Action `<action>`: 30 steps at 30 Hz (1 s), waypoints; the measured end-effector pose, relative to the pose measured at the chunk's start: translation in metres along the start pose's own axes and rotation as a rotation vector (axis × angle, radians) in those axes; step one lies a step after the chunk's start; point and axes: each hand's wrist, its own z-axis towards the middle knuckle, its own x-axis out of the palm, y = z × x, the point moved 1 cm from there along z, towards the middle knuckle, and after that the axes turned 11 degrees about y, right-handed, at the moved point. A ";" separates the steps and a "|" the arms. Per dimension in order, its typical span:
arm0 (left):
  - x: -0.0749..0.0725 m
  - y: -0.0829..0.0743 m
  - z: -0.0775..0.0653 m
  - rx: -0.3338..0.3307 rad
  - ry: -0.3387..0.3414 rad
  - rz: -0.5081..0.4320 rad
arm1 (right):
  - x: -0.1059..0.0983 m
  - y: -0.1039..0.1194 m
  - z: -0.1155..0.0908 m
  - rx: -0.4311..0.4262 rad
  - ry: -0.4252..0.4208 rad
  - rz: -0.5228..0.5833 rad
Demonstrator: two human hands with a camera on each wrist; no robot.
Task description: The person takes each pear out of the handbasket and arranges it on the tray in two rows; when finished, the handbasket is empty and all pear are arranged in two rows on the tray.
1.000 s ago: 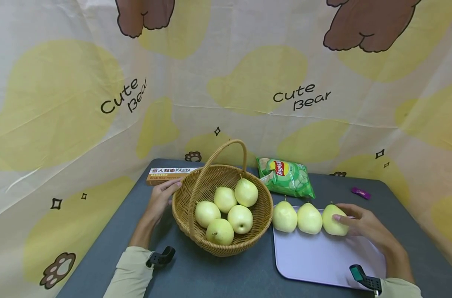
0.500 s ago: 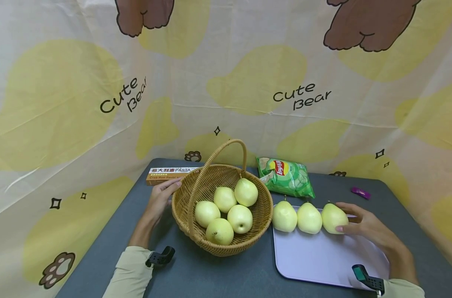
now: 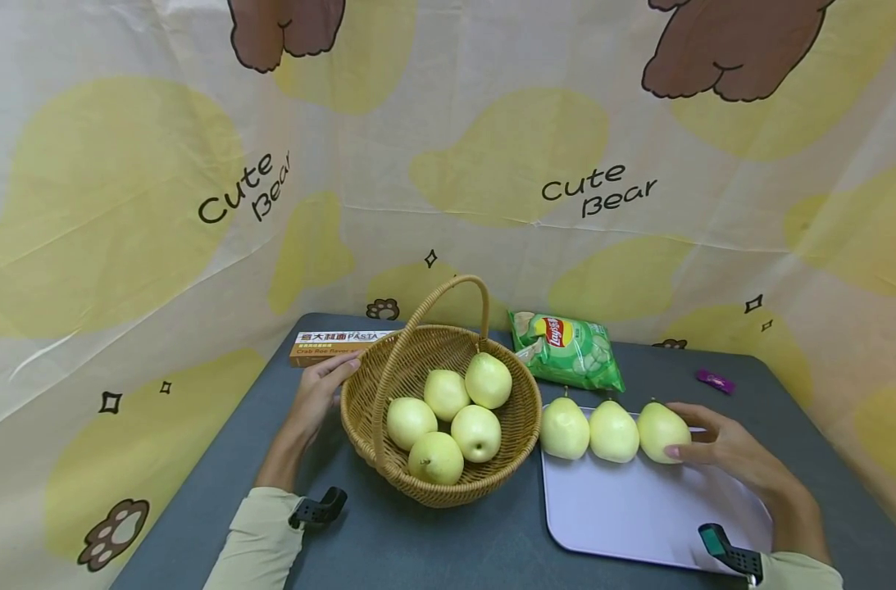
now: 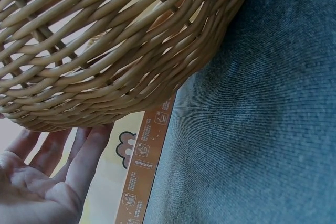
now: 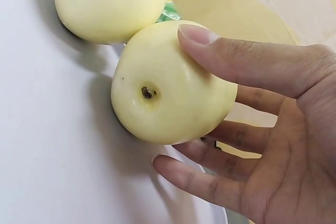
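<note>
In the head view, a woven wicker basket (image 3: 366,410) with an arched handle holds several pale yellow-green pears (image 3: 436,459). My left hand (image 3: 320,393) touches the basket's left rim; the left wrist view shows its fingers (image 4: 86,158) stretched out against the wicker. On the right, three pears stand in a row along the far side of a pale lilac tray (image 3: 639,516). My right hand (image 3: 728,451) holds the rightmost pear (image 3: 657,434). Its thumb (image 5: 236,59) presses one side in the right wrist view, with fingers around the other, and the pear stays close over the tray.
Behind the basket lies a pasta box (image 3: 322,351) at the left. A green bag of Lay's chips (image 3: 569,352) sits behind the tray. One small purple packet (image 3: 715,382) lies at the far right of the dark table (image 3: 492,541). A printed cloth hangs behind.
My right hand has shifted slightly right and its thumb sits lower on the rightmost pear, which has barely moved. My left hand and the basket have stayed put.
</note>
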 end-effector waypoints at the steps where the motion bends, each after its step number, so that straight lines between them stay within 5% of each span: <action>1: 0.000 0.000 0.000 0.001 0.000 -0.001 | 0.000 0.000 0.000 -0.002 -0.001 0.000; 16: 0.000 -0.002 -0.002 -0.006 0.002 -0.015 | -0.006 0.005 -0.004 -0.006 -0.053 -0.075; 30: 0.001 -0.001 -0.001 -0.010 -0.006 -0.019 | -0.015 0.025 -0.007 -0.029 -0.157 -0.036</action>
